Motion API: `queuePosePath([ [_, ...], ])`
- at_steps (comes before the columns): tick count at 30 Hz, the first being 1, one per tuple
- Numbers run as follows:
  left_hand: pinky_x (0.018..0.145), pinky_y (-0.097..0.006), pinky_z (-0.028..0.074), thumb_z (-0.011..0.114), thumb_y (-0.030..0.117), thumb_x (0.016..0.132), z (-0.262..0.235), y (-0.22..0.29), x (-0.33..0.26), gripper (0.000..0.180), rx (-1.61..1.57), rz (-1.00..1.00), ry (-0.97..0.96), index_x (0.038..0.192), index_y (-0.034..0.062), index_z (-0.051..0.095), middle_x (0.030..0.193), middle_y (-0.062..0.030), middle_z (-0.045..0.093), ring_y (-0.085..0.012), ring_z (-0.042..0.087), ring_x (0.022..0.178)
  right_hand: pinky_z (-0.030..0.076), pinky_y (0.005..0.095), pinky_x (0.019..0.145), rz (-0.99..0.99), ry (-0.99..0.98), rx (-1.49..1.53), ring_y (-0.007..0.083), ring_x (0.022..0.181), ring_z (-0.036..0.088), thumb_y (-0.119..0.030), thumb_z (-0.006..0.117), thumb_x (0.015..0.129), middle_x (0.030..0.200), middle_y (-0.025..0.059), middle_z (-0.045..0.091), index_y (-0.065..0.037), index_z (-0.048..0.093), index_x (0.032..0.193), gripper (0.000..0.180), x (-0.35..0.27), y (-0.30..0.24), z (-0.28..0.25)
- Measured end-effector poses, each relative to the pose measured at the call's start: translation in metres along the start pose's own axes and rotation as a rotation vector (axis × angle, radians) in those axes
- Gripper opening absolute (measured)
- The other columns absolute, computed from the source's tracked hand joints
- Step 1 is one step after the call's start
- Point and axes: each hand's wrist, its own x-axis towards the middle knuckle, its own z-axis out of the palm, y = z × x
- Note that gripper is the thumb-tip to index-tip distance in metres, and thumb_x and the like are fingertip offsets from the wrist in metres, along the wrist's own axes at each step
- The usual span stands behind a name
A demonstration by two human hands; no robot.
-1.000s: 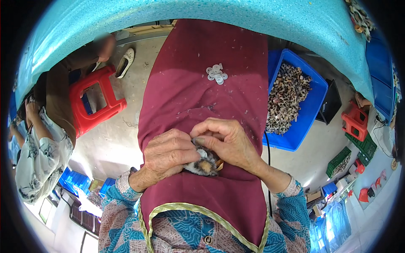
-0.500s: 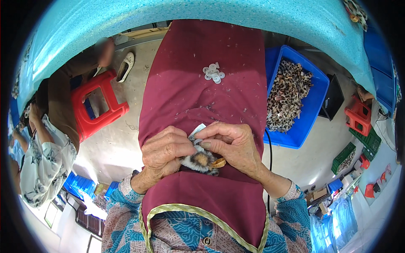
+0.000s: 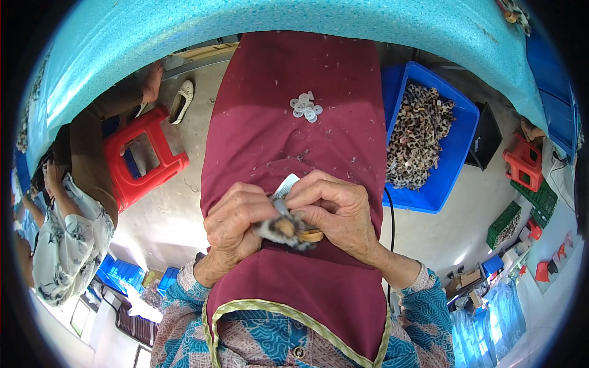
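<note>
Between my hands, above the lap, is a small spotted plush piece (image 3: 283, 230) in white, black and tan fur. A white label (image 3: 286, 186) sticks up from its far side, and a yellow-gold ribbon loop (image 3: 311, 235) hangs out on the right. My left hand (image 3: 236, 221) grips the fur with curled fingers. At the piece's upper edge, my right hand (image 3: 334, 211) is closed in a pinch beside a pale grey bit; the fingers hide what exactly they hold. White plastic discs (image 3: 306, 107) lie in a small heap on my maroon apron (image 3: 270, 135).
A blue bin (image 3: 432, 190) full of spotted plush pieces stands to the right, with a black cable (image 3: 393, 245) nearby. To the left are a red stool (image 3: 144, 159) and a seated person (image 3: 70, 239). The turquoise-covered table (image 3: 294, 15) spans the far side.
The plush piece has tilted and shifted slightly left between my hands, blurring a little. More of the white label shows. Both hands keep their grip.
</note>
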Motion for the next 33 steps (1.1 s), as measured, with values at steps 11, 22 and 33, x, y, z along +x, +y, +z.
queuePosePath([
  [11,0.061,-0.033,0.048,0.051,-0.013,0.051,0.001,-0.003,-0.004,0.028,-0.129,-0.119,0.009,0.075,-0.0021,0.060,0.070,-0.0103,0.058,-0.0256,0.058,0.065,0.047,0.0208,0.060,0.155,0.075,-0.111,0.0076,0.068,0.059,0.003,0.061,0.078,0.080,0.0040,0.063,0.000,0.063,0.084,0.007,0.012,-0.007,-0.016],
  [22,0.060,-0.033,0.048,0.056,-0.012,0.052,0.003,-0.006,-0.003,0.025,-0.158,-0.110,-0.007,0.074,-0.0023,0.060,0.068,-0.0105,0.058,-0.0251,0.058,0.064,0.049,0.0405,0.060,-0.248,0.048,-1.196,0.0339,0.067,0.061,-0.004,0.063,0.073,0.074,0.0157,0.062,-0.003,0.060,0.085,0.012,0.106,0.033,-0.045],
  [33,0.059,-0.034,0.048,0.058,-0.009,0.055,0.000,-0.008,-0.001,0.021,-0.186,-0.047,0.016,0.075,-0.0018,0.061,0.069,-0.0101,0.059,-0.0249,0.058,0.063,0.048,0.0394,0.059,-0.202,0.070,-0.994,0.0314,0.065,0.061,-0.009,0.068,0.071,0.070,0.0153,0.061,-0.002,0.059,0.079,0.014,0.101,0.026,-0.054],
])
